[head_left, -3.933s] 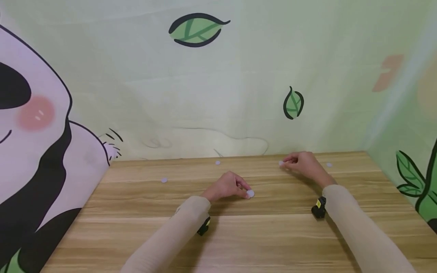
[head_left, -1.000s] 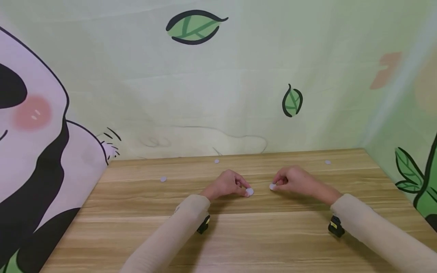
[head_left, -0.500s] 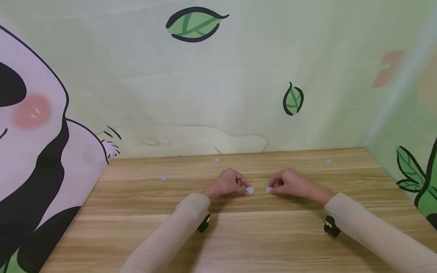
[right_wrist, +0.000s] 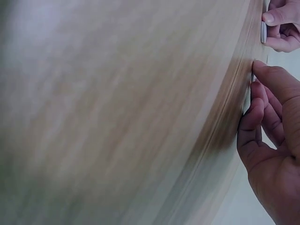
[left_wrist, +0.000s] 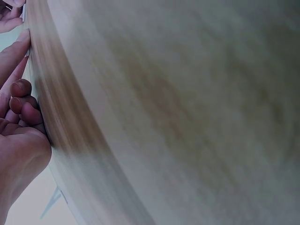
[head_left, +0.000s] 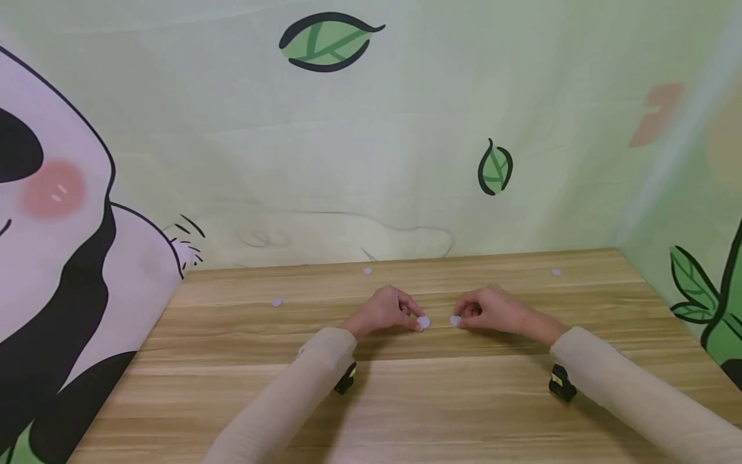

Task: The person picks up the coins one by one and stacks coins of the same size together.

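In the head view my left hand (head_left: pixel 390 309) pinches a small white disc (head_left: pixel 424 321) between thumb and fingertips, low at the tabletop. Facing it from the right, my right hand (head_left: pixel 493 309) pinches a second white disc (head_left: pixel 455 320). A narrow strip of wood separates the two discs. The right wrist view shows the thumb and fingers of my right hand (right_wrist: pixel 276 112) at the board, with the left hand's disc (right_wrist: pixel 263 32) edge-on beyond. In the left wrist view my left hand (left_wrist: pixel 21 112) has its other fingers curled; its own disc is mostly hidden.
Three more white discs lie flat on the wooden table (head_left: pixel 440 399): one at the left (head_left: pixel 277 301), one near the back edge (head_left: pixel 368 271), one at the back right (head_left: pixel 556 272). A printed cloth backdrop (head_left: pixel 406 161) stands along the table's far side.
Since the oldest frame my right hand has drawn its disc from near the back edge toward me and left, close to the left hand's disc. The left hand has stayed put.
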Demonstrator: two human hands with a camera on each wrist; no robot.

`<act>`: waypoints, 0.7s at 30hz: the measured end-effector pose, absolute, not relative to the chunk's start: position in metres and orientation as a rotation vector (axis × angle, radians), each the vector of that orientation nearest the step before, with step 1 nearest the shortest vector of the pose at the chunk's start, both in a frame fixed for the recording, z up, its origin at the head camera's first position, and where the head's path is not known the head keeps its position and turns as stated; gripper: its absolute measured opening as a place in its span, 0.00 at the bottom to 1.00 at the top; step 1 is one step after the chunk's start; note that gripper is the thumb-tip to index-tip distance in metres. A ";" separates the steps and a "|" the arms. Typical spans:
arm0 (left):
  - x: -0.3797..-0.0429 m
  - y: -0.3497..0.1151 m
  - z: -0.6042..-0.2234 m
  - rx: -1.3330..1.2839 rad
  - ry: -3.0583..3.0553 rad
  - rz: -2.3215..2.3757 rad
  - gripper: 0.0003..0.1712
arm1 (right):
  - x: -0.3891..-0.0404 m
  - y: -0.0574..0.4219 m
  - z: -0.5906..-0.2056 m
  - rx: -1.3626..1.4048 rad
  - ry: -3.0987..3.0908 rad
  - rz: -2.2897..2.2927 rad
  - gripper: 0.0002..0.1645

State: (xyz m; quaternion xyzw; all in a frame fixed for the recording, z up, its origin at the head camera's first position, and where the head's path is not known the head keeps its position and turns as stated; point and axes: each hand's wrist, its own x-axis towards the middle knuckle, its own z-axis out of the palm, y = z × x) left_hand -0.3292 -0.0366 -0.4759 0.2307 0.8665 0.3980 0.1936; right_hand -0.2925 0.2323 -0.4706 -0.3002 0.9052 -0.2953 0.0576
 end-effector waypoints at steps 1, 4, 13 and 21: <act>-0.329 -0.037 -0.476 0.647 2.431 1.115 0.07 | -0.293 0.233 -0.471 -0.913 2.738 -0.903 0.06; -0.329 -0.037 -0.476 0.654 2.432 1.110 0.06 | -0.293 0.234 -0.471 -0.912 2.723 -0.919 0.07; -0.328 -0.037 -0.474 0.643 2.428 1.120 0.07 | -0.297 0.236 -0.470 -0.960 2.699 -0.902 0.08; -0.328 -0.037 -0.474 0.647 2.430 1.108 0.08 | -0.298 0.236 -0.474 -0.940 2.704 -0.913 0.07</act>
